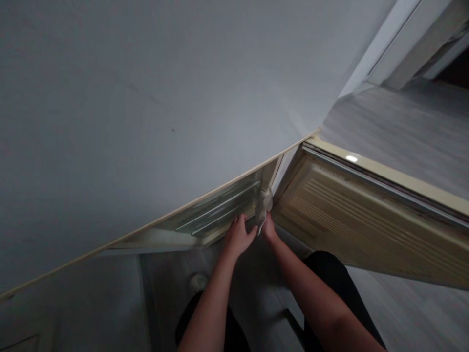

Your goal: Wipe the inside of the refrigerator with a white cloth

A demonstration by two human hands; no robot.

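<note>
Low in front of me is a cabinet with glass-like ridged panels, its door swung out to the right. My right hand is closed on a crumpled pale cloth beside the cabinet's inner right edge. Just left of the cloth, my left hand has its fingers apart and holds nothing. The thumb points toward the cloth's lower end. Part of my right hand's fingers is hidden behind the cloth.
A plain grey-white surface spans the upper left, with a thin pale edge strip. Wood-look floor and a door frame are at the upper right. My knees, in black, flank my forearms. A small round pale object lies below the cabinet.
</note>
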